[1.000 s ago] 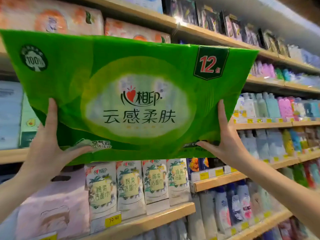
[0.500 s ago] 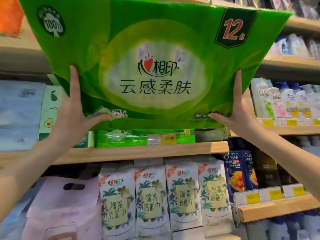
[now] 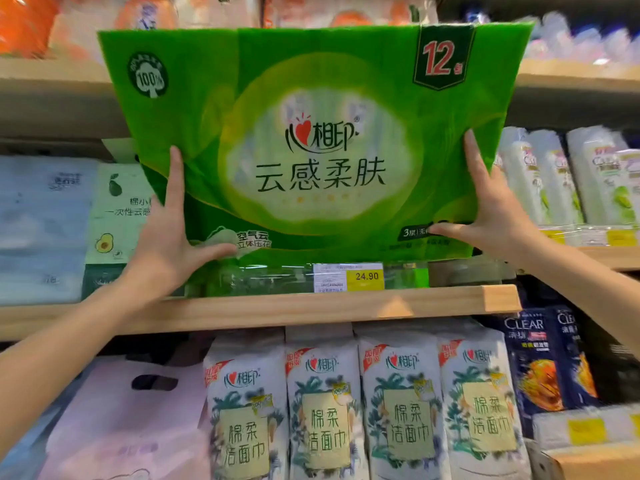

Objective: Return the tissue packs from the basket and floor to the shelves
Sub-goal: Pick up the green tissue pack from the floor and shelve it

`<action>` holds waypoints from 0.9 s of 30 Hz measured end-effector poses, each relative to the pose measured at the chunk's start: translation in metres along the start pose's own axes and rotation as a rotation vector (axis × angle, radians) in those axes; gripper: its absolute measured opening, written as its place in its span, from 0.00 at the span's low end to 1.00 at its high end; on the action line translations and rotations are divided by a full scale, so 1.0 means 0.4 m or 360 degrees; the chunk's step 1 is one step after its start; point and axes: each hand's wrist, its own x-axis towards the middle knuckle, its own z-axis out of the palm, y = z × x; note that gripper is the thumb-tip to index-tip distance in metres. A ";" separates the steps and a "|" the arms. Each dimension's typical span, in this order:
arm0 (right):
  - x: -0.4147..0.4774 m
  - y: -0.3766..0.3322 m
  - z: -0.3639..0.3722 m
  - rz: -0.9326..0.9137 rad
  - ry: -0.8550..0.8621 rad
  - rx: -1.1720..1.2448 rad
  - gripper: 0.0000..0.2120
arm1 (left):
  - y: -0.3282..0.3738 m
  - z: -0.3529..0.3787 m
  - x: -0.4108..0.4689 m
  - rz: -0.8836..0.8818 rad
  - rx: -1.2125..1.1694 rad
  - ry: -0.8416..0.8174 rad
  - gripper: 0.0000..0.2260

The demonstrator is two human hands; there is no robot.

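A large green tissue pack marked "12" fills the middle of the head view, held upright in front of the shelf bay. My left hand grips its lower left corner, thumb under the bottom edge. My right hand grips its lower right corner the same way. The pack's bottom edge hangs just above the wooden shelf, over another green pack lying behind a yellow 24.90 price tag. Basket and floor are out of view.
Pale blue packs and an avocado-print pack stand left on the same shelf. White shampoo bottles stand right. Below are white face-towel packs, a pink bag and dark Clear bottles. Orange packs sit above.
The green pack has come lower and closer to the shelf with the price tag. Both hands keep the same grip on its lower corners. The view has dropped toward the lower shelves.
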 end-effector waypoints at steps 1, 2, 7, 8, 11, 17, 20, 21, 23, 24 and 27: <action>0.007 0.002 0.001 0.0003 -0.0034 -0.0002 0.59 | -0.001 0.001 -0.001 -0.0035 -0.0005 -0.0010 0.59; 0.013 0.006 0.004 -0.0003 -0.0066 0.0002 0.59 | -0.001 0.002 -0.003 -0.0048 -0.0008 -0.0026 0.59; -0.020 0.030 0.049 0.0010 -0.0154 0.0042 0.59 | -0.011 0.010 -0.017 -0.0158 0.0048 -0.0149 0.58; -0.037 0.038 0.058 0.0030 -0.0158 0.0052 0.58 | -0.015 0.011 -0.016 -0.0147 0.0053 -0.0185 0.57; -0.066 0.057 0.071 0.0078 -0.0165 0.0162 0.51 | -0.029 0.004 -0.011 -0.0048 0.0098 -0.0270 0.53; -0.086 0.039 0.081 0.0096 -0.0073 0.0208 0.46 | -0.030 -0.007 -0.022 -0.0013 0.0203 -0.0287 0.45; -0.090 0.029 0.075 0.0105 -0.0074 0.0163 0.45 | -0.016 -0.018 -0.025 -0.0080 0.0193 -0.0350 0.41; -0.089 0.028 0.072 0.0111 -0.0059 0.0090 0.43 | -0.013 -0.023 -0.027 -0.0112 0.0191 -0.0345 0.40; -0.083 0.026 0.069 0.0093 0.0073 -0.0121 0.40 | -0.005 -0.035 -0.031 -0.0129 0.0264 -0.0234 0.36; -0.078 0.023 0.069 0.0062 0.0179 -0.0195 0.37 | 0.003 -0.040 -0.033 -0.0089 0.0357 -0.0138 0.34; -0.041 -0.002 0.064 -0.0035 0.0401 -0.0286 0.34 | 0.031 -0.046 -0.020 0.0138 0.0691 0.0047 0.33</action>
